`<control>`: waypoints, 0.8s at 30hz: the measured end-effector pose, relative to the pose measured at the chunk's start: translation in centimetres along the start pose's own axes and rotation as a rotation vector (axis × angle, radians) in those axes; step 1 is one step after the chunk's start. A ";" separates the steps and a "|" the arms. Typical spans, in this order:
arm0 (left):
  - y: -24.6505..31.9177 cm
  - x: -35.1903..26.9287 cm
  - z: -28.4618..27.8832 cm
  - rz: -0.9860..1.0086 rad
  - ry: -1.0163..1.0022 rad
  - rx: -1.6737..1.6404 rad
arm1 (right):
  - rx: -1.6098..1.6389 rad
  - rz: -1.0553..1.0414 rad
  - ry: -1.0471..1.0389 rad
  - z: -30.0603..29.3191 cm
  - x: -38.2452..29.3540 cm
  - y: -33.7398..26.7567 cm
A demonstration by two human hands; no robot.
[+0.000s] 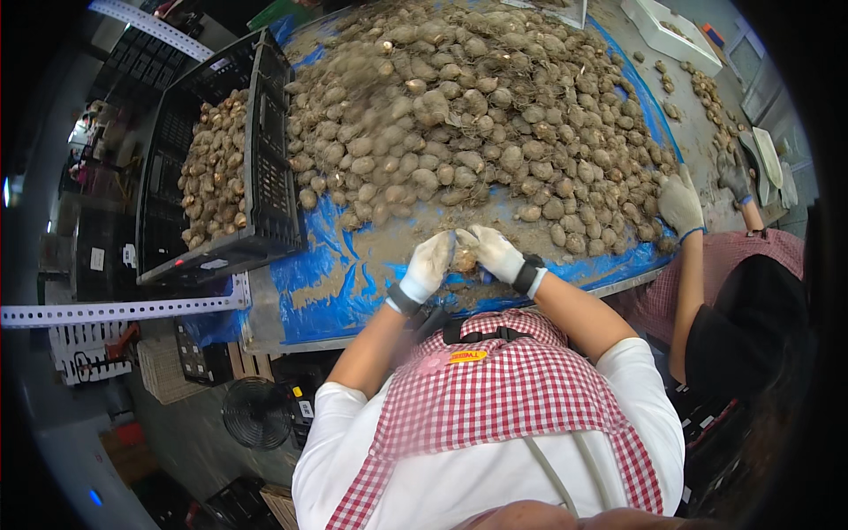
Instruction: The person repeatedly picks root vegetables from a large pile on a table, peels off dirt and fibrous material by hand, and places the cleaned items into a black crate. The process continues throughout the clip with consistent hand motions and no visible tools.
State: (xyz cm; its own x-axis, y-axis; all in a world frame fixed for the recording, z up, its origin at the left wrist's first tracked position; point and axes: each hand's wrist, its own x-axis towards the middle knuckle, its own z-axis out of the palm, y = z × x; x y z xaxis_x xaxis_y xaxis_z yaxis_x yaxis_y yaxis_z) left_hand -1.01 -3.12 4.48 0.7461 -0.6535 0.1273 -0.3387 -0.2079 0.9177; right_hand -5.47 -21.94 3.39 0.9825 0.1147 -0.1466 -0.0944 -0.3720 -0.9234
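Observation:
A small hairy taro corm (466,260) sits between my two hands, low over the near edge of the table. My left hand (429,266), in a pale work glove with a dark wrist band, has its fingertips drawn together at the corm's upper left side. From the other side my right hand (498,256), gloved and banded the same way, curls around the corm. Both sets of fingertips meet just above it and hide part of it. Beyond my hands spreads a large heap of taro corms (464,119), brown and covered in root hairs.
A black plastic crate (271,146) of corms stands tilted at the left. Soil-covered blue sheeting (318,285) lines the table. At right, a co-worker's gloved hand (681,202) touches the heap's edge; another gloved hand (734,175) is farther right. A white tray (672,33) lies at back right.

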 end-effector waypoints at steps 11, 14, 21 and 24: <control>-2.7 -1.1 0.3 0.118 0.080 0.163 | -0.124 -0.526 0.000 -3.0 -1.6 -4.1; -1.4 -0.8 0.4 0.007 -0.039 0.061 | -0.132 -0.552 0.166 -1.3 -2.3 -4.0; 1.7 -0.5 0.3 0.037 0.026 0.059 | -0.330 -0.124 0.309 0.1 -0.5 0.9; 1.8 -0.6 -0.4 -0.073 0.051 0.000 | -0.062 0.060 0.205 -1.5 0.1 1.8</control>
State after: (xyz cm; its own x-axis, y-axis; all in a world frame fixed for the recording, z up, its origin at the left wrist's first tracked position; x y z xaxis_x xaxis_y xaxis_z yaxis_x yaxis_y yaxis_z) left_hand -1.84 -2.84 6.16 0.7968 -0.5990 0.0794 -0.2828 -0.2535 0.9251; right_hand -5.30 -23.97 2.30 0.9881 -0.0965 -0.1199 -0.1500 -0.4289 -0.8908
